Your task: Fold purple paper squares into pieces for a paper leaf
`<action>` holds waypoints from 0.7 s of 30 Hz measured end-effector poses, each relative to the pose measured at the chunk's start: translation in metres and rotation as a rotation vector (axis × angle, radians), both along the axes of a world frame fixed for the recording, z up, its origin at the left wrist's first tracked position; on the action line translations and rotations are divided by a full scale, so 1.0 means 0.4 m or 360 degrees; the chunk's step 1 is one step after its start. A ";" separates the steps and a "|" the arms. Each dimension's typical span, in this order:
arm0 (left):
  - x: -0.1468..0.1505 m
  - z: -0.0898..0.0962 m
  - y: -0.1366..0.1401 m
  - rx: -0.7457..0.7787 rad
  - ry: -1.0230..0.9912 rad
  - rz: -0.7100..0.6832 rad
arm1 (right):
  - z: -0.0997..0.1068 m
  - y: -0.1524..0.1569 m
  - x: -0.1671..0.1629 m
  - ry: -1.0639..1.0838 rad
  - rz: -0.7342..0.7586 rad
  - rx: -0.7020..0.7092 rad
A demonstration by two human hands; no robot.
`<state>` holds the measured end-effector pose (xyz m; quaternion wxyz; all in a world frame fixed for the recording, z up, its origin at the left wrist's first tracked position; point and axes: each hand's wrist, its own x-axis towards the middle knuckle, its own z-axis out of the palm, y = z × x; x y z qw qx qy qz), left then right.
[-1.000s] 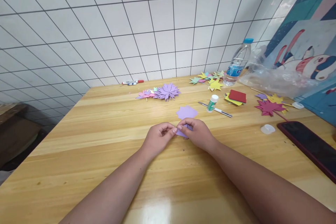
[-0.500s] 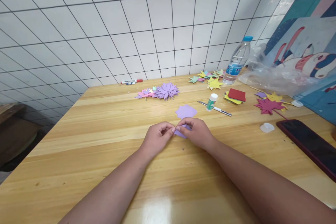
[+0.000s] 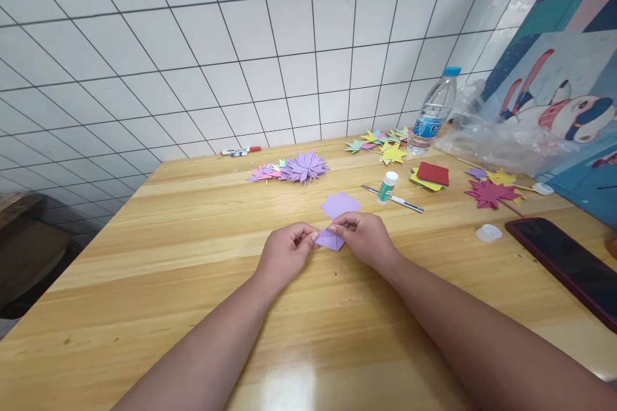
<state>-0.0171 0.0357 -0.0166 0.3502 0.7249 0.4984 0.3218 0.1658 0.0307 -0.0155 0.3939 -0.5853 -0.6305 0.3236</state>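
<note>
A small folded piece of purple paper [image 3: 330,241] lies between my hands, with crease lines showing on it. My left hand [image 3: 289,249] pinches its left corner between thumb and forefinger. At its upper right edge, my right hand [image 3: 365,237] closes its fingertips on the same paper. Just beyond them is a flat purple paper shape [image 3: 340,205] with a pointed outline. A glue stick [image 3: 387,187] with a white cap stands upright farther right, and a slim craft knife [image 3: 405,204] lies behind and beside it.
Layered purple paper stars [image 3: 306,167] and markers [image 3: 241,151] lie toward the wall. On the right are a water bottle [image 3: 430,117], red and yellow paper squares [image 3: 432,173], a crimson paper star [image 3: 490,193], a small clear cup [image 3: 488,233] and a phone [image 3: 559,263].
My right hand has shifted along the folded paper's upper edge, so more of the purple sheet shows between my hands. My left hand keeps its pinch at the corner.
</note>
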 end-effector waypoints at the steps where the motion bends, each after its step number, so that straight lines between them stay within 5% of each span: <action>1: 0.000 -0.001 0.000 -0.0004 -0.0002 0.0007 | -0.001 0.001 0.002 -0.0013 0.0016 0.0030; 6: 0.001 -0.007 0.001 -0.0034 -0.0104 0.0016 | 0.001 -0.001 0.003 0.0090 0.0136 0.0018; 14: 0.007 -0.007 0.004 -0.0091 -0.0452 0.0078 | 0.013 -0.014 -0.021 0.0700 0.0190 -0.0407; 21: 0.015 -0.005 -0.008 -0.0059 -0.0371 0.0023 | 0.013 -0.009 -0.023 0.0549 0.0218 -0.0283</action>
